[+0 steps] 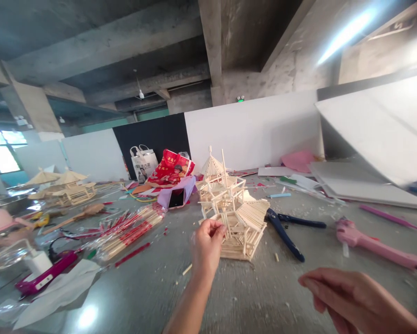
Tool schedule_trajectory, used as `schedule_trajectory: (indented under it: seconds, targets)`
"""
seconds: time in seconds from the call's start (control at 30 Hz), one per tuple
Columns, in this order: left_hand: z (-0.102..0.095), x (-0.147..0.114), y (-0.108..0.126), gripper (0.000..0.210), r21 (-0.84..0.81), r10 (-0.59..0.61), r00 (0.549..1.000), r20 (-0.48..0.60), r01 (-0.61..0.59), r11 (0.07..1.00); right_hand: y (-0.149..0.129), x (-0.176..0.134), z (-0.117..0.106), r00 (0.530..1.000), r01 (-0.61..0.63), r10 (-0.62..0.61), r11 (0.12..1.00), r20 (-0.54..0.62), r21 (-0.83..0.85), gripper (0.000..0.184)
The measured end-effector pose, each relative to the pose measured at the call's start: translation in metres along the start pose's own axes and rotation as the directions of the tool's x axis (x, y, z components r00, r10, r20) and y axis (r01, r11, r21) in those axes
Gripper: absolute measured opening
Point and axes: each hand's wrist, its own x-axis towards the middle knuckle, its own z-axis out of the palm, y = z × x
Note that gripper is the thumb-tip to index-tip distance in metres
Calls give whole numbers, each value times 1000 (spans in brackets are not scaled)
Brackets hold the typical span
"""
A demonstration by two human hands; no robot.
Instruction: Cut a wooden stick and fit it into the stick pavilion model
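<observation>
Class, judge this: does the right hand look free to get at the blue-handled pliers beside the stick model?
Probably yes: the right hand is empty, and only bare floor lies between it and the pliers.

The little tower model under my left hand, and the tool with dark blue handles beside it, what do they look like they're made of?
The tower model looks built from thin, pale, unfinished wooden sticks: matte, straw-coloured, laid in rows. The left hand touches one side. The blue-handled tool seems to have smooth plastic or rubber-coated handles; its metal end is hidden behind the model.

The white tote bag [144, 163] and red bag [171, 169] carry print too blurred to read.
</observation>
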Motion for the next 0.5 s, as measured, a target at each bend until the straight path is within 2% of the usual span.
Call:
schedule_trajectory:
  seconds: [0.27,0.5]
  targets:
    - [-2,1,-5,18,-14,7,1000,16,-7,1000,-30,6,48,992,122,-121,991,21,-62,29]
    - [-11,-12,15,19,-56,-64,995,71,68,996,-56,15,74,986,120,-123,992,116,33,22]
